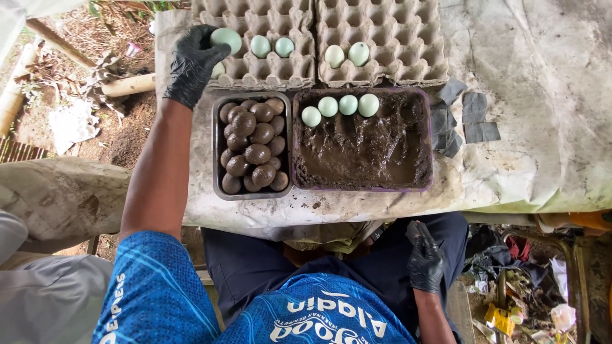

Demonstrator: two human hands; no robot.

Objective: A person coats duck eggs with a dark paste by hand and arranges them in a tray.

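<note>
The left hand (191, 64) closed its fingers on a pale egg (226, 39) over the left carton (255, 70). The right hand (425, 261) rested below the worktop (542, 95), seemingly loose and empty.

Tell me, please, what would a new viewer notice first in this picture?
Probably the purple tray of dark mud at the table's centre, with four pale green eggs along its far edge. Beside it, a metal tray of mud-coated eggs. Above, the black-gloved left hand holds a pale egg over the cardboard egg carton.
</note>
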